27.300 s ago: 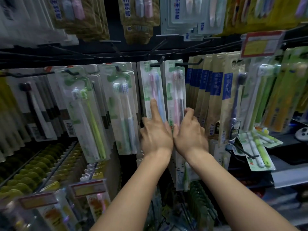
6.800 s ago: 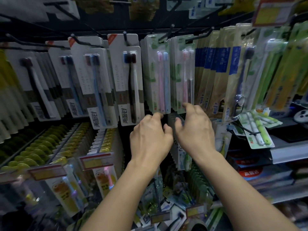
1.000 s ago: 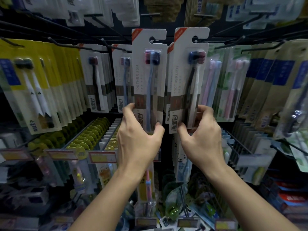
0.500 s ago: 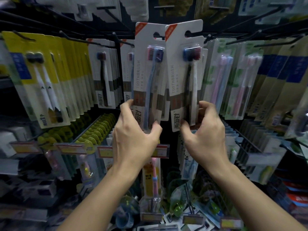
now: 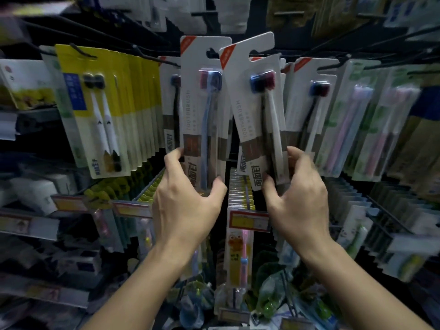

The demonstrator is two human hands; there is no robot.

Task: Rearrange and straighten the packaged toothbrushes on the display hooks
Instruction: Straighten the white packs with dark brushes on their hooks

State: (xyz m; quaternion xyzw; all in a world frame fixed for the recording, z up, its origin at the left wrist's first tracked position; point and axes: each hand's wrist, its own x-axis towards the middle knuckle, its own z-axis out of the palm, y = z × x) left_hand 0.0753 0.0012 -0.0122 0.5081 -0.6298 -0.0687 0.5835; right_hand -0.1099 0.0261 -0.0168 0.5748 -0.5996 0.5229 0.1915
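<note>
My left hand (image 5: 188,206) grips the bottom of a white toothbrush pack with a blue-handled brush (image 5: 204,103), held upright in front of the rack. My right hand (image 5: 297,201) grips the bottom of a second white pack with a black and white brush (image 5: 259,103), which tilts to the left at its top. Both packs' hanger holes sit near the black display hooks (image 5: 333,65); whether they hang on a hook I cannot tell. More white packs of the same kind (image 5: 309,103) hang behind them.
Yellow packs with white brushes (image 5: 95,110) hang at the left. Green and pink packs (image 5: 357,129) hang at the right. Below are rows of packs on pegs with a red and yellow price tag (image 5: 248,221). More packs hang above.
Both hands have pulled the two white packs closer and higher. The right pack now tilts left at its top; the view has drifted right and nearer to the rack.
</note>
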